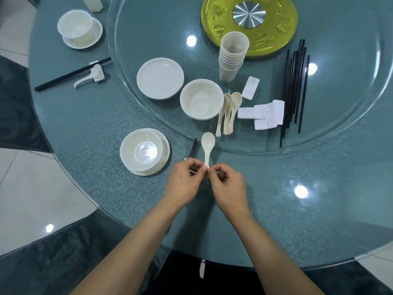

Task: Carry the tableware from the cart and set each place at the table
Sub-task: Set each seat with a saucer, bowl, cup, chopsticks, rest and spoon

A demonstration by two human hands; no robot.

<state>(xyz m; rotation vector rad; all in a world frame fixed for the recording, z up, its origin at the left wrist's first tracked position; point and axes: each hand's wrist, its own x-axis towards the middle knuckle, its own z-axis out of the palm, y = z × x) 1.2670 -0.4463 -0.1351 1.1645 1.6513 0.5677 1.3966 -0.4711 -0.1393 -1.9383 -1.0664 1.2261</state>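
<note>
left hand [187,174] + right hand [226,180]: both pinch spoon [207,149] handle end, bowl pointing away | chopsticks [193,148] just beyond left fingers | bowl on plate [144,151] left of hands | likely squaring spoon beside chopsticks for this place

Bowl [141,151] left of spoon [207,145] (chopsticks [193,148] between).
</note>
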